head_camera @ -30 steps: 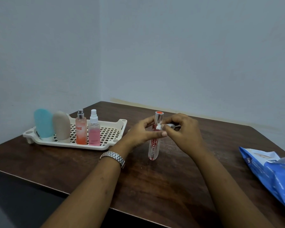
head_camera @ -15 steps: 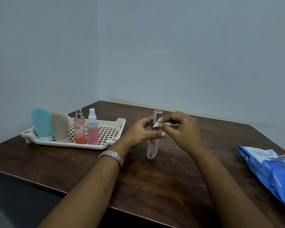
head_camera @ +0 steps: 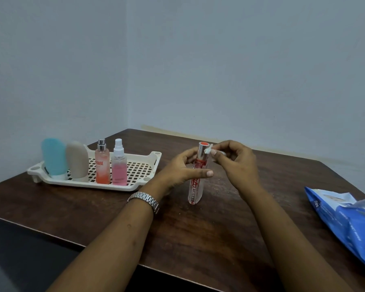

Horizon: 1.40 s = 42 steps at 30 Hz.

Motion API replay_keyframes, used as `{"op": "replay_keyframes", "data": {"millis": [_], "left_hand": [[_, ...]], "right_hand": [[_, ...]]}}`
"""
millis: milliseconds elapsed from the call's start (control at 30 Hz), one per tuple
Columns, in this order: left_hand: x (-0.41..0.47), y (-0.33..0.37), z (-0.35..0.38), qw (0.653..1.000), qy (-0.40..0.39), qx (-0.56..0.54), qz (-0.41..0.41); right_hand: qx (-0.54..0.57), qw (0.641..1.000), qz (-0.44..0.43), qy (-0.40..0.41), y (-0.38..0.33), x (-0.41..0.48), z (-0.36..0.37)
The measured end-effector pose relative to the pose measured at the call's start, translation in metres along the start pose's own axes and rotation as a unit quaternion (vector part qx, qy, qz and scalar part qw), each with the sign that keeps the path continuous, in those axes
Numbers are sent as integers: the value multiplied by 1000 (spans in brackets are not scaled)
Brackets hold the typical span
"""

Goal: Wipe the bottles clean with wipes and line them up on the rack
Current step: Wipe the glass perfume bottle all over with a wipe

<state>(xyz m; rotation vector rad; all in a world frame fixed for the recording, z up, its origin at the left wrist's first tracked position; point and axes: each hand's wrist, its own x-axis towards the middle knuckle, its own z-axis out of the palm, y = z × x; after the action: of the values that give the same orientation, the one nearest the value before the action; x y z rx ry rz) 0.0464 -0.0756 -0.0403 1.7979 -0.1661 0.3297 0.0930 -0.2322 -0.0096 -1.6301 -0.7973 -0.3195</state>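
A slim clear bottle (head_camera: 195,190) with red print and a silver, red-topped cap stands upright at the table's middle. My left hand (head_camera: 181,171) grips its body, thumb across the front. My right hand (head_camera: 234,163) pinches a small white wipe (head_camera: 208,150) against the cap's right side. At the left stands a cream perforated rack (head_camera: 139,165). On it, in a row, are a teal squeeze bottle (head_camera: 54,158), a beige squeeze bottle (head_camera: 77,160), an orange spray bottle (head_camera: 102,165) and a pink spray bottle (head_camera: 119,165).
A blue pack of wipes (head_camera: 346,224) lies at the table's right edge with its flap raised. The dark wooden table (head_camera: 198,239) sits in a corner between two pale walls. Its front edge runs below my forearms.
My right hand has moved the wipe up from the bottle's neck to the side of the cap. My left hand keeps its hold on the bottle.
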Motion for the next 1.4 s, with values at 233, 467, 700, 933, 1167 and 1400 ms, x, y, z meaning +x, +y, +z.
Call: {"op": "replay_keyframes", "data": {"millis": [233, 467, 700, 933, 1167, 1400], "left_hand": [[-1, 0, 1, 1000, 22, 16, 4], [-4, 4, 4, 999, 37, 16, -16], [-1, 5, 3, 997, 57, 38, -32], [-3, 6, 3, 999, 34, 17, -14], [-1, -1, -4, 999, -11, -39, -29], [0, -2, -3, 996, -56, -63, 8]], "right_hand": [[-53, 998, -20, 14, -6, 2, -8], [-309, 907, -285, -23, -31, 16, 11], [-588, 713, -311, -222, -59, 25, 32], [-568, 734, -291, -232, -68, 40, 36], [-203, 965, -25, -167, -48, 51, -5], [103, 979, 121, -129, -2, 17, -4]]}}
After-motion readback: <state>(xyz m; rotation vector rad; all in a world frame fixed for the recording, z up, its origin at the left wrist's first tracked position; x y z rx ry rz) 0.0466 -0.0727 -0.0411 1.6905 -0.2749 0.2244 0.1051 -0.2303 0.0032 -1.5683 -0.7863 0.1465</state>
